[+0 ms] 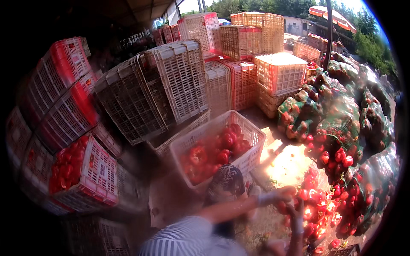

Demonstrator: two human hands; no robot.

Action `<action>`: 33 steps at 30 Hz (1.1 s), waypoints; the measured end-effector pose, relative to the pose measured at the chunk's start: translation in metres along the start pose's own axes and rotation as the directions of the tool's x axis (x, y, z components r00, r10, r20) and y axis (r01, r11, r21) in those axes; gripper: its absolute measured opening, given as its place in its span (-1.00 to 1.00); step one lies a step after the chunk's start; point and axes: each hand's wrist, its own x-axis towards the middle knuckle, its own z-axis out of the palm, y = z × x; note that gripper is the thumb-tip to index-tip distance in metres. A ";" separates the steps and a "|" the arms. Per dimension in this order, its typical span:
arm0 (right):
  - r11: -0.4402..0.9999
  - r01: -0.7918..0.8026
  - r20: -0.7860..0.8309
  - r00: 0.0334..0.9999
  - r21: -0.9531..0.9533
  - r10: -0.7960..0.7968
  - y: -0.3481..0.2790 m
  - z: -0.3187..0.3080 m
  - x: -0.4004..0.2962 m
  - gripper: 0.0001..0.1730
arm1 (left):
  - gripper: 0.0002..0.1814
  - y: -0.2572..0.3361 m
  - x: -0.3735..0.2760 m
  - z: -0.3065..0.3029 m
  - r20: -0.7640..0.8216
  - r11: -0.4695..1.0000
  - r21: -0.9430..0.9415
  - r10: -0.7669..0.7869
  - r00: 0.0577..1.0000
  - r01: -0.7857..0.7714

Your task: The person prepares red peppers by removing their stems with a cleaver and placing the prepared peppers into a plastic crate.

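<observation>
My left hand [284,193], with a pale band or glove cuff at the wrist, reaches in from the striped sleeve, blurred, over the near side of the red pepper heap [315,204]. Just below it my right hand [296,209] points upward, its fingers around a red bell pepper [282,208]. Whether my left hand also grips that pepper cannot be told. A white plastic crate [258,146] partly filled with red bell peppers [225,140] stands beyond my left arm.
A person in a patterned cap [226,180] is low beside the crate. Stacked crates [182,80] rise behind; another pepper-filled crate [102,171] stands left. Green mesh sacks of peppers [339,112] line the right side. A dark pole [328,38] stands behind them.
</observation>
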 end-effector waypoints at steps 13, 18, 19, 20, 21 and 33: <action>0.749 0.357 0.065 0.919 -0.558 -0.389 -0.004 0.004 -0.041 -0.11 | -0.41 0.021 -0.040 0.059 -0.108 0.798 0.602 0.091 0.990 -0.008; 0.676 0.289 0.037 0.932 -0.677 -0.361 -0.001 0.024 -0.043 -0.25 | -0.47 -0.009 -0.044 0.051 -0.272 0.775 0.627 0.116 0.955 0.085; 0.647 0.300 0.080 0.935 -0.701 -0.347 -0.006 0.023 -0.045 -0.29 | -0.46 -0.021 -0.043 0.044 -0.296 0.808 0.578 0.082 0.952 0.110; 0.616 0.311 0.123 0.937 -0.724 -0.328 -0.008 0.024 -0.047 -0.33 | -0.45 -0.034 -0.042 0.036 -0.319 0.840 0.525 0.046 0.947 0.136; 0.641 0.322 0.117 0.933 -0.697 -0.341 -0.008 0.021 -0.048 -0.37 | -0.45 -0.035 -0.043 0.036 -0.307 0.857 0.508 0.086 0.948 0.087; 0.962 0.094 -0.083 0.989 -0.257 -0.119 -0.012 0.034 -0.017 -0.36 | -0.63 -0.009 -0.051 0.014 -0.283 0.988 0.142 0.094 0.955 -0.056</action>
